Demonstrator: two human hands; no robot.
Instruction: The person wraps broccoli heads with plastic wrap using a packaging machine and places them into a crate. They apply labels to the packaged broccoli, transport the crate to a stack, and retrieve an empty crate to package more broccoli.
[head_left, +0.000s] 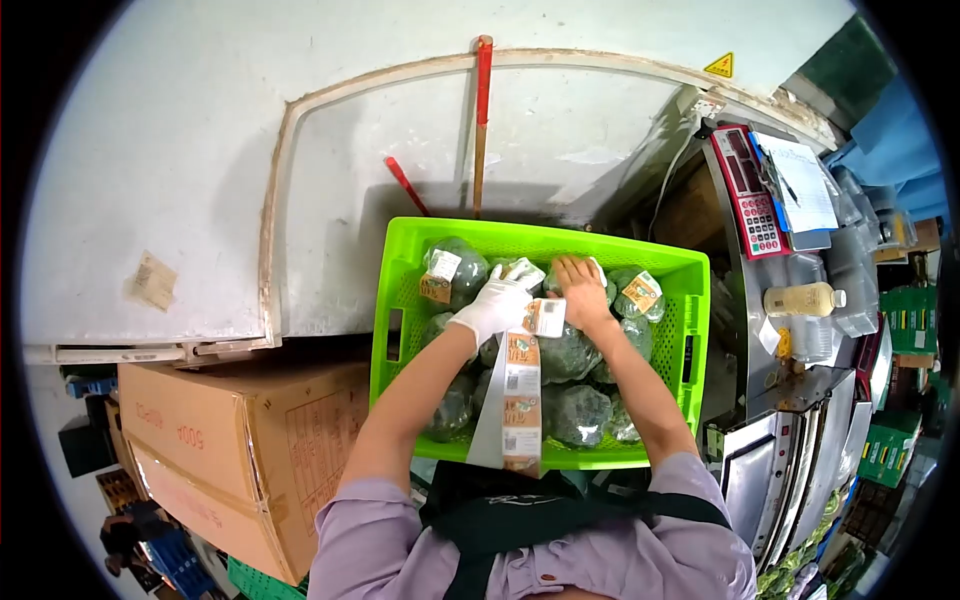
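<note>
Resting over the near-centre of the load, the gloved left hand [495, 305], in thin white fabric-like covering, reaches its fingers toward a rounded green bundle in glossy clear film; a long paper strip of tan-and-white square labels [521, 410] meets its thumb side, and I cannot tell whether the fingers grip it. The bare right hand [578, 285] lies with fingers outstretched side by side across another bundle in the back row.

The rounded green bundles in crinkled film [580, 415] sit packed inside a bright lime-green plastic crate [690, 290] with perforated walls, and the label strip drapes lengthwise over them to the crate's near rim. A few bundles carry stuck-on labels.

To the left stands a matte brown cardboard box [195, 420] with taped seams. Beyond the crate, a slim red-topped wooden pole [481, 130] leans at a scuffed white wall [380, 130]. On the right, a metal tabletop [757, 285] bears a red-framed electronic scale [745, 185] and a cloudy, pale-yellow plastic bottle [803, 299].
</note>
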